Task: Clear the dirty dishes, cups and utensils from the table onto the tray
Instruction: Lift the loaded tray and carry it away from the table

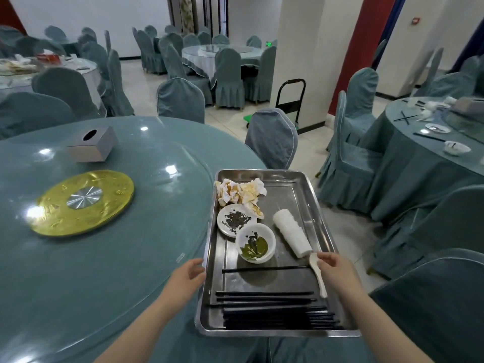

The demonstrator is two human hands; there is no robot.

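loaded tray at the table's edge

the steel tray point(301, 179) sat lower centre, holding stained napkins point(239, 192), a saucer point(235, 222), a bowl point(255, 242), stacked white cups point(292, 233), a spoon point(318, 273) and black chopsticks point(277, 314). the left hand point(187, 275) curled loosely at its left rim; the right hand point(337, 269) was relaxed beside the spoon.

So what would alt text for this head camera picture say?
A steel tray on a round table's edge holds a plate, bowl, stacked cups, spoon, chopsticks; left hand and right hand flank it.
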